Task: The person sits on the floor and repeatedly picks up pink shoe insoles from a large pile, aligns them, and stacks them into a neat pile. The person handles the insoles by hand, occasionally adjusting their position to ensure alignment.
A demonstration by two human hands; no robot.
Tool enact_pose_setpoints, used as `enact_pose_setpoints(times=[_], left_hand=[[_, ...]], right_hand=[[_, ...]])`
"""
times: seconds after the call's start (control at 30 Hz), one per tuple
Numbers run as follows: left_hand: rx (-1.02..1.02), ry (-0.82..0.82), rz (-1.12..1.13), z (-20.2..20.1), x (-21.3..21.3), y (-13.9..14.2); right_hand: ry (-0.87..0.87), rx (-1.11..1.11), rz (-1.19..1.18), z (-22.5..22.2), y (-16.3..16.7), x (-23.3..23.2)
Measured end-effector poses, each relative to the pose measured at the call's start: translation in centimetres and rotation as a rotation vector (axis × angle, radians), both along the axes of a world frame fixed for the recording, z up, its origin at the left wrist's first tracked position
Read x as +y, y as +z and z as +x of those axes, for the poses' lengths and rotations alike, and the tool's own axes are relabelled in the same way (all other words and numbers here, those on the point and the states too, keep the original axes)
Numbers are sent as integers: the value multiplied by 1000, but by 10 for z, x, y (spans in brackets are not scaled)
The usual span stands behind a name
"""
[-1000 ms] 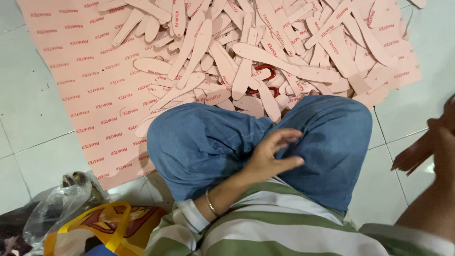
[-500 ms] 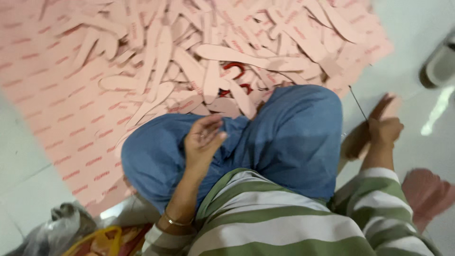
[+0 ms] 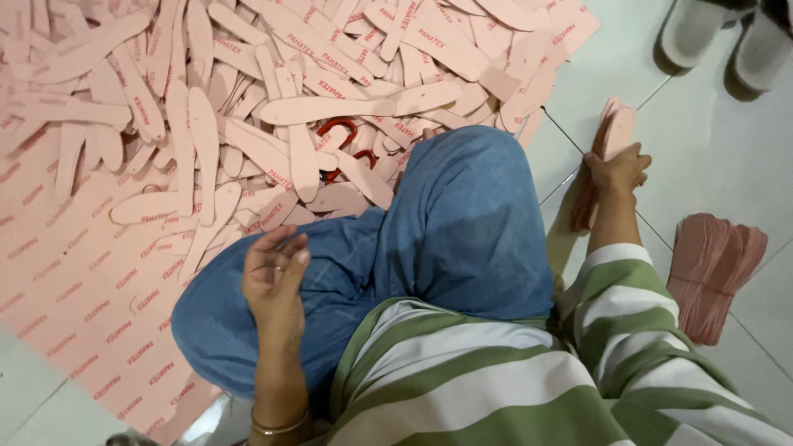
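Right hand (image 3: 615, 169) clamped on upright insole stack (image 3: 607, 140), standing on floor (image 3: 702, 165) beside my knee (image 3: 471, 206). Left hand (image 3: 274, 277) loose, half open, empty, resting on thigh. Risk: stack fans out, slips sideways on smooth tile if grip slackens.

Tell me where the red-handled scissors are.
In the head view, the red-handled scissors lie half buried in the pile of pink cut-outs, just beyond the blue-clad knee.

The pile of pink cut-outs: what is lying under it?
A red scissor handle pokes out between the pink cut-outs, and a big pink printed sheet lies beneath on the tiled floor. The blades are covered, as is anything deeper in the heap.
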State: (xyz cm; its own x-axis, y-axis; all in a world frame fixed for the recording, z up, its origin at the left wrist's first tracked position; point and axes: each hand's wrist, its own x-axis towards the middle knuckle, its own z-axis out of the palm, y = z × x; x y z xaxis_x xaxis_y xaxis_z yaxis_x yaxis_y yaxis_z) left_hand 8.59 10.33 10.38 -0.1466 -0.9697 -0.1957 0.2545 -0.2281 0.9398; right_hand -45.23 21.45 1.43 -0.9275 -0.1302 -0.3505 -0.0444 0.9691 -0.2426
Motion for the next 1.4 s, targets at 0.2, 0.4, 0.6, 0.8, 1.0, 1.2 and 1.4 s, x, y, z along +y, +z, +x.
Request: enact_pose_setpoints(times=[0.2, 0.4, 0.6, 0.8, 1.0, 1.2, 1.4], left_hand=[[-23, 77, -29, 16, -18, 15], [-57, 264, -281, 66, -76, 35], [-155, 429, -390, 96, -179, 2], [-763, 437, -511, 75, -231, -63], [-1257, 163, -235, 84, -242, -99], [-1246, 12, 48, 91, -270, -102], [-1298, 21, 45, 100, -281, -115]], right_hand=[[66, -46, 40, -9, -6, 5], [483, 270, 47, -28, 41, -49], [1207, 527, -537, 50, 111, -165], [1475, 283, -680, 240, 108, -294], [1576, 162, -213, 341, 42, -328], [1544, 83, -31, 351, -5, -356], [1430, 61, -11, 353, -14, -375]])
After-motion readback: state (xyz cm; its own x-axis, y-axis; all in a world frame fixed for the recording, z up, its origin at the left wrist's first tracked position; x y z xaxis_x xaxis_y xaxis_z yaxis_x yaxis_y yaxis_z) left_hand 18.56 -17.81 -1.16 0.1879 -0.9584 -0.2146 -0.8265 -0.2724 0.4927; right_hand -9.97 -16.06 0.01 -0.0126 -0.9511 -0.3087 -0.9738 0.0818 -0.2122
